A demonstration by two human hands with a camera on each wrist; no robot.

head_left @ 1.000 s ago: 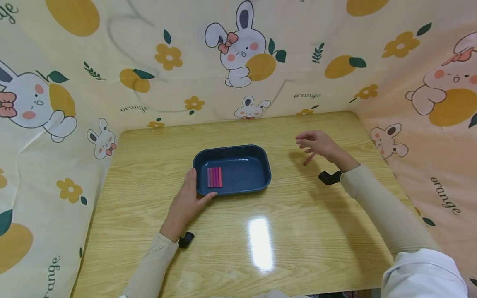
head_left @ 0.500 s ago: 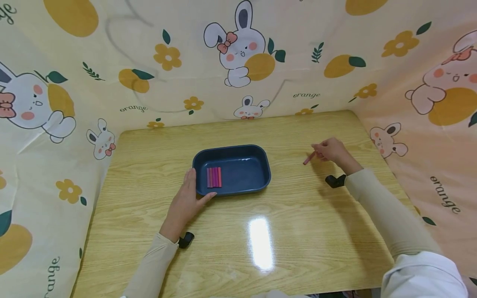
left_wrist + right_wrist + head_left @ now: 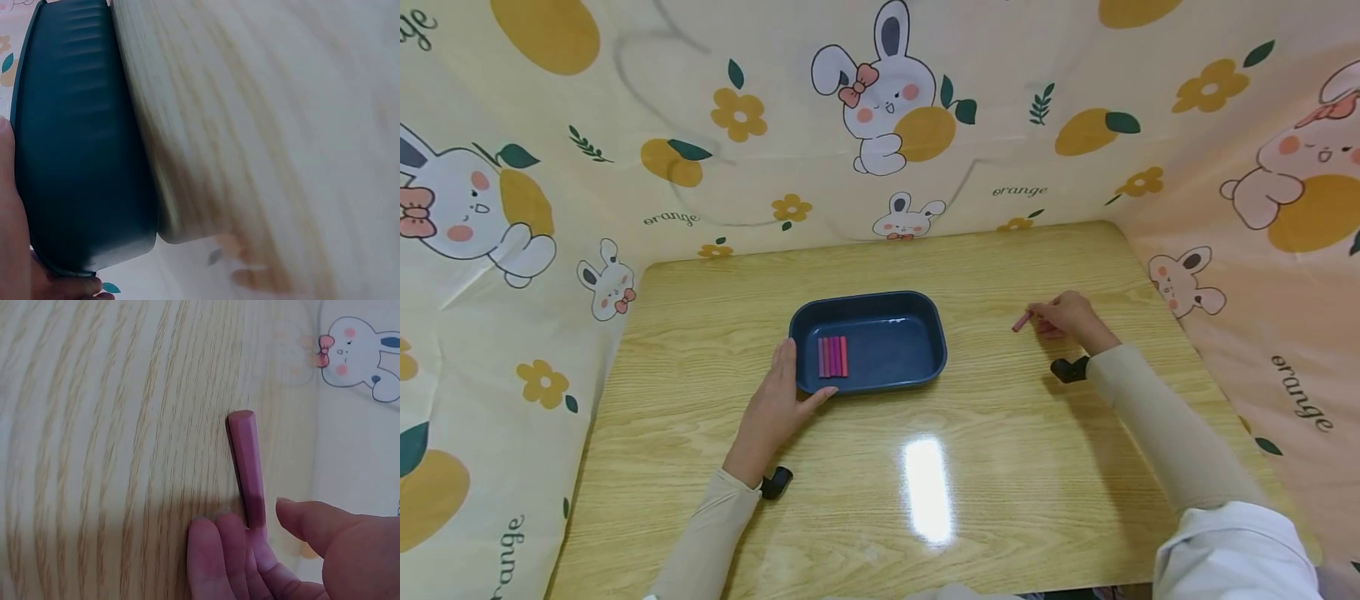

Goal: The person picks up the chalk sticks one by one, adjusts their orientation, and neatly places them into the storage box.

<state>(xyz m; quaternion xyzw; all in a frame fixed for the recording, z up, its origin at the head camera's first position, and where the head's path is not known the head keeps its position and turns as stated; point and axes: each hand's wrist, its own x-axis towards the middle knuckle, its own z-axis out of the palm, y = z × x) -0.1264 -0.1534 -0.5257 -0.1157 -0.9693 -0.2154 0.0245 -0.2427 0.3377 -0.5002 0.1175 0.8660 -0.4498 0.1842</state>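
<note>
A dark blue tray stands mid-table, with several pink and purple crayon-like sticks side by side at its left end. My left hand rests against its near left corner, fingers straight along the outer side and thumb at the front rim. To the right, a mauve-pink faceted stick, crayon-like, lies slantwise on the table. My right hand is at its near end; in the right wrist view the fingertips are beside that end while the thumb stands slightly apart from it.
The light wooden table ends at a patterned cloth behind and on both sides. Black devices are worn on both wrists. A bright light reflection shows on the table front.
My right hand comes down over the mauve-pink stick and its fingers draw together around the near end. The left hand and the tray stay in place.
</note>
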